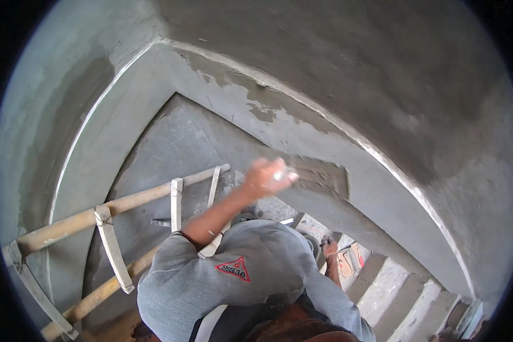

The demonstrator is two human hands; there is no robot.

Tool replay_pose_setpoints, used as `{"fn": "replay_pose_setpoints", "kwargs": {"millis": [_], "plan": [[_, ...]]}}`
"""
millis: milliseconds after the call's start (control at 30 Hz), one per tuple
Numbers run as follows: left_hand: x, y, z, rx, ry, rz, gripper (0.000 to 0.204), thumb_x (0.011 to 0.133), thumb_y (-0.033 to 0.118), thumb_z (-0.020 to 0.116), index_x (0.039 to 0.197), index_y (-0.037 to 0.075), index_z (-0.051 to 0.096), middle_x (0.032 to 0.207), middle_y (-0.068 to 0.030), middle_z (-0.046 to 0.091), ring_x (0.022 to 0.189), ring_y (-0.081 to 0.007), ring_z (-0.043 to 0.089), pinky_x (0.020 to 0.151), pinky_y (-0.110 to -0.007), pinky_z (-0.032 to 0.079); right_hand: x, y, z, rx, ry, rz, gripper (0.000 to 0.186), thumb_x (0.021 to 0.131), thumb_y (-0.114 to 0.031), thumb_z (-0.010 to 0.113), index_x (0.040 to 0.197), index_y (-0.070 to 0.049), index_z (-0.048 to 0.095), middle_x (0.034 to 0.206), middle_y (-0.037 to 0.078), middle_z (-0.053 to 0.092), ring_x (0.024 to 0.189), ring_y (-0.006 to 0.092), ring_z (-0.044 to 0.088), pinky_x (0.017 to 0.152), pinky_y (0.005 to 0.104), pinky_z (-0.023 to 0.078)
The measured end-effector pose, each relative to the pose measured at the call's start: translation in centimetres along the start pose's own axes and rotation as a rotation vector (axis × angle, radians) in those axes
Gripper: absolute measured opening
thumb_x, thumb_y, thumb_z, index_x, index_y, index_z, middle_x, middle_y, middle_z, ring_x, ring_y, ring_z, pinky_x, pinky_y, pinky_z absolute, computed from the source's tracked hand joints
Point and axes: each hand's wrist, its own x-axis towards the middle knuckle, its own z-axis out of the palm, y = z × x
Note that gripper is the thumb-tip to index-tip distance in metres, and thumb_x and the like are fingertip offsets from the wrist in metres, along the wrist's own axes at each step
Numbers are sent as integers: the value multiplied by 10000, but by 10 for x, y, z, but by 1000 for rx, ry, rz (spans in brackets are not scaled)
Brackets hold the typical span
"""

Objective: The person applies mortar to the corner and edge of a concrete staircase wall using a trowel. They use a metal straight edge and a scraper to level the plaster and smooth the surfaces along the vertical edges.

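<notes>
My left arm reaches forward to the grey plastered wall, and my left hand (266, 178) is blurred by motion. Its fingers are curled round a small pale thing I cannot make out. Just right of those fingers lies a rough, darker rectangular mortar patch (323, 175) with a sharp right edge, along the lower part of a raised plaster band (239, 117). Low at my right side hangs my right hand (329, 247); its fingers are too small and dim to read. Beside it is a pale surface with orange-red marks (353, 256), partly hidden.
At the left leans a ladder (137, 200) of round poles with pale wooden rungs. Steps (385, 290) descend at the lower right along the wall. A white ridge (325, 114) runs above the band, and damp dark plaster (404, 85) covers the wall over it.
</notes>
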Motion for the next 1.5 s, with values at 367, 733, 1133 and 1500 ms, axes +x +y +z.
{"fn": "replay_pose_setpoints", "kwargs": {"millis": [367,733,1133,1500], "plan": [[82,-119,-136,669,208,313,357,713,350,704,588,119,462,501,-45,409,458,-223,407,503,-348,354,28,19,8,118,-15,-28,170,809,-19,433,885,-60,579,691,-16,526,557,92,513,504,223,420],[77,-144,-125,635,-49,227,344,776,398,636,660,103,503,529,-93,473,498,-267,474,537,-380,395,32,-25,16,-131,20,112,200,842,-139,558,987,-4,582,755,88,624,616,143,598,580,290,492],[22,-148,-90,-812,469,-739,279,909,309,498,705,120,468,517,68,373,421,-20,330,372,-201,266,32,-52,39,-88,31,73,177,844,-115,540,974,-10,601,696,40,603,582,111,570,551,253,464],[37,-51,6,-504,61,-469,320,860,306,561,685,45,501,511,-68,433,456,-145,453,421,-326,365,28,-53,39,-118,23,98,190,844,-120,533,970,4,602,716,54,609,587,120,580,568,272,483]]}}
